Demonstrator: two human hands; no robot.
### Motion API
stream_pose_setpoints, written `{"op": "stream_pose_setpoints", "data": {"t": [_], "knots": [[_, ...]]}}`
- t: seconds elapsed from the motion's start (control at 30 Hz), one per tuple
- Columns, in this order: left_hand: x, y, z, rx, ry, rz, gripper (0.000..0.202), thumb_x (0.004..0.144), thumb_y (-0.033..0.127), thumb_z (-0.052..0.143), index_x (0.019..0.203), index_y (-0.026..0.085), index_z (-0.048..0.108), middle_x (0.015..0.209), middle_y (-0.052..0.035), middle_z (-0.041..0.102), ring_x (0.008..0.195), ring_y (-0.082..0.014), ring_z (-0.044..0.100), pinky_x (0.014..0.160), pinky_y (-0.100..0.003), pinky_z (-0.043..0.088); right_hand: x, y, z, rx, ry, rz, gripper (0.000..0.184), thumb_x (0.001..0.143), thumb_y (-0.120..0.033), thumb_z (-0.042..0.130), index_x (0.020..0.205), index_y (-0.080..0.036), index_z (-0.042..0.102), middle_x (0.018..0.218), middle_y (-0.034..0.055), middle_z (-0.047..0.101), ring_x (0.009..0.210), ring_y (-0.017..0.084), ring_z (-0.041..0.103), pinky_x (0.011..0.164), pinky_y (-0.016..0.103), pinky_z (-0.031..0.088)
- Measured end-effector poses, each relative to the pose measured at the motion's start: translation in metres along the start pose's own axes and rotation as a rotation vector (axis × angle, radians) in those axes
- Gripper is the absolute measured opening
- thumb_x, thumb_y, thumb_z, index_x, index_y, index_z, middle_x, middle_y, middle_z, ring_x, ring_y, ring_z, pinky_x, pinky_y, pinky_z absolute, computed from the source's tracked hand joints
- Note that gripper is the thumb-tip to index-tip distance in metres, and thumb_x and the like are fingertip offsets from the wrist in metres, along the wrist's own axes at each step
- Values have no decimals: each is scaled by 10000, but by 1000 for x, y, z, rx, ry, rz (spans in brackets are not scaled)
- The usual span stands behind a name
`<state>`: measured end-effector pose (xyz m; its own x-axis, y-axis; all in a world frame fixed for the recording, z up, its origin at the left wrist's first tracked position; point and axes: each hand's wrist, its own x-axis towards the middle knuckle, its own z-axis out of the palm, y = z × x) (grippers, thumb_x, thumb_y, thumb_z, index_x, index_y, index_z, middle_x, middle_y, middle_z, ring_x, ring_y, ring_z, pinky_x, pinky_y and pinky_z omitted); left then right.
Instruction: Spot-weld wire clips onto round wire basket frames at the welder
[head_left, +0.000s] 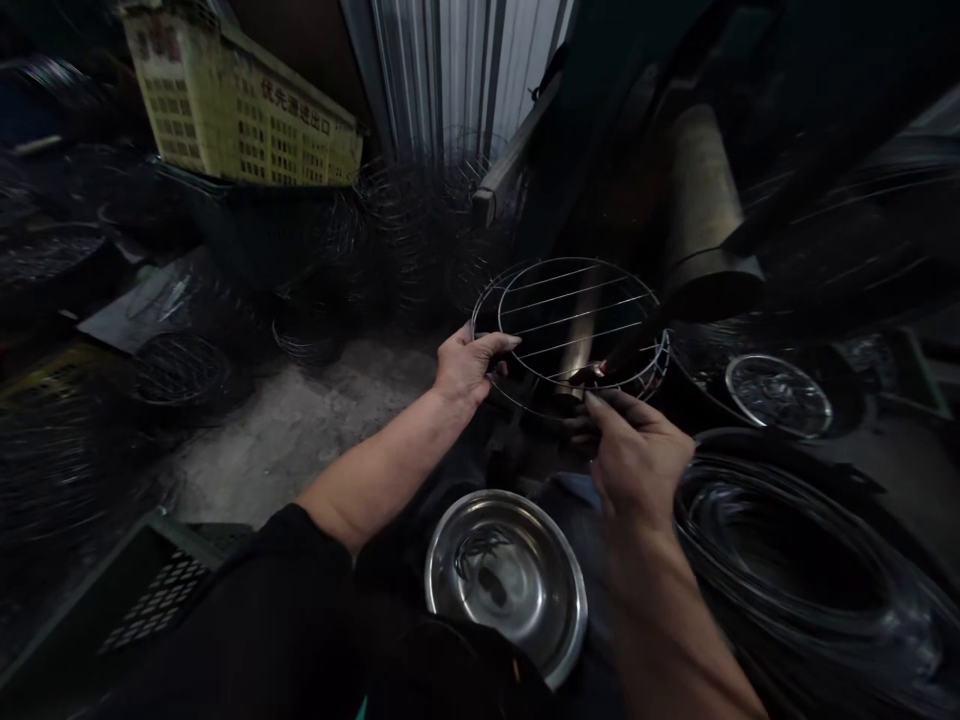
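A round wire rack (577, 312) with parallel bars across a ring is held up in front of me, near the middle. My left hand (466, 368) is closed on its left rim, thumb on top. My right hand (636, 440) pinches the near rim at the front right; some of its fingers are in shadow. Just beyond and below the rack, a copper-coloured metal tip (598, 369) of a machine shows close to the rim; whether they touch I cannot tell. Below my hands a steel bowl (506, 585) sits in my lap with a few small metal pieces in it.
A thick metal cylinder (709, 220) of the machine hangs right of the rack. Wire coils (795, 560) lie at the right, near a shiny round dish (778, 396). A yellow crate (247, 110) stands back left, a green crate (142, 600) front left.
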<state>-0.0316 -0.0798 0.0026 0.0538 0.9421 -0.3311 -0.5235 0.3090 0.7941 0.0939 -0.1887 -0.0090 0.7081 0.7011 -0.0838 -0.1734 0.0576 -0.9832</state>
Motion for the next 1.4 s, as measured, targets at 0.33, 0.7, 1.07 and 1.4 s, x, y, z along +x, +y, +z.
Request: {"op": "stream_pose_setpoints", "data": {"t": [0.33,0.7,1.07,1.4], "knots": [[6,-2,5,-13,0,-56,341,469,95,802,696,175,559,604,44,563,509,-84,512,442,-215,373,-5,20,0,-74,119,-245,246,684,-356,815,813,-161,737,658,-11,694,488,153,662,473,257,549],[21,-3,13,34,61,-110,290,500,61,768,630,171,534,616,25,562,565,-100,523,476,-214,385,13,17,3,-66,107,-232,235,633,-336,814,776,-166,740,639,-13,688,466,143,643,449,240,518],[29,-6,19,34,125,-151,342,501,49,795,584,169,486,600,6,557,577,-107,521,476,-206,375,17,12,-9,-147,3,-169,246,667,-345,817,812,-155,755,601,-8,678,469,149,638,411,221,478],[28,-4,22,25,121,-149,319,515,35,780,603,166,503,585,20,549,557,-91,514,463,-197,356,13,31,-4,11,85,-112,276,617,-328,843,802,-157,731,648,-26,685,530,173,694,478,260,573]]}}
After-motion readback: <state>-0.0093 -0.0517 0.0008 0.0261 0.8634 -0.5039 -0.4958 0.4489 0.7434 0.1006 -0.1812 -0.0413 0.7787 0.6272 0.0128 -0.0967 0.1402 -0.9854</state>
